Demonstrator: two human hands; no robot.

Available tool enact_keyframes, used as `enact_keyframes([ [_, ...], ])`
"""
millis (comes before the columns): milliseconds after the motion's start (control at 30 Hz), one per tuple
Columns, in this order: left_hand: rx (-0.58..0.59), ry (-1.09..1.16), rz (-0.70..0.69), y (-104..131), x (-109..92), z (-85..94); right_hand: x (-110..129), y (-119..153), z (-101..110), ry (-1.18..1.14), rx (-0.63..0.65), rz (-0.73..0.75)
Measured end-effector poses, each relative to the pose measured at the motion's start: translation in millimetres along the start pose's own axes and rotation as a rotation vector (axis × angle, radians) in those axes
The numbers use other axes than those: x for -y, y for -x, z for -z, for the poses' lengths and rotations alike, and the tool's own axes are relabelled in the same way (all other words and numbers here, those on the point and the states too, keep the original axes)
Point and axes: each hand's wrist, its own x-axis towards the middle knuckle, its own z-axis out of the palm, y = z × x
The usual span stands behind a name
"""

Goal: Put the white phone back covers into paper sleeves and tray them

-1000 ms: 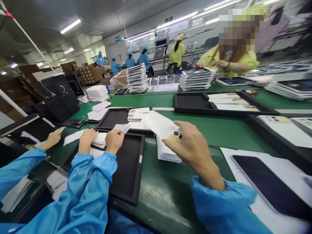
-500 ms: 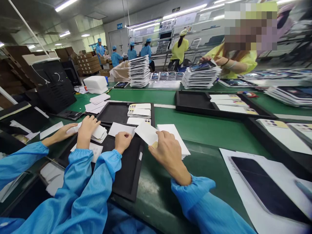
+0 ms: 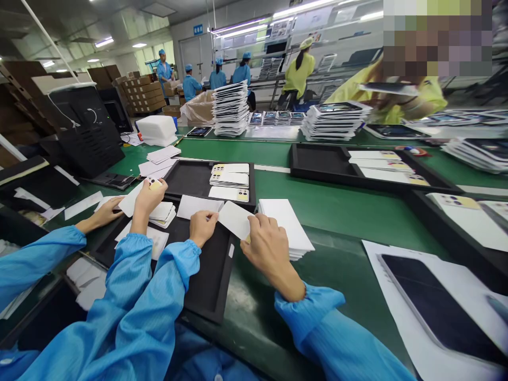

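Card [image 3: 235, 219] pinched in right hand [image 3: 268, 248] looks light, bendy, best held by edges; left hand [image 3: 202, 228] bunched beside it, grip unclear.

White card [image 3: 233, 219] — blank side showing, angled, in right hand [image 3: 268, 243]; white slip [image 3: 198, 205] — at left hand [image 3: 203, 227], over black tray [image 3: 206, 286].

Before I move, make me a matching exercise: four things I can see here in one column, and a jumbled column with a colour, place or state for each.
1. Right hand
2. Dark-faced device
3. Worktop
4. Right sleeve

A. Green
B. Blue
C. Holding a white card
D. Lying on white paper

Pairs: 1-C, 2-D, 3-A, 4-B.
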Motion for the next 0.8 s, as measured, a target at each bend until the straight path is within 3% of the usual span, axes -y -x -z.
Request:
enact_keyframes([
  [67,0.025,0.012,0.046,14,-1,-34.0,-1,0,0,0.002,-0.011,-0.008],
  [133,0.042,0.021,0.064,18,2,-47.7,-1,-1,0,0.007,-0.018,-0.032],
  [500,0.111,0.024,0.074,15,6,-43.4,3,-1,-1,0.012,0.011,-0.033],
  [800,0.036,-0.128,0.049,18,0,-40.0,7,2,4,0.007,0.037,0.014],
])
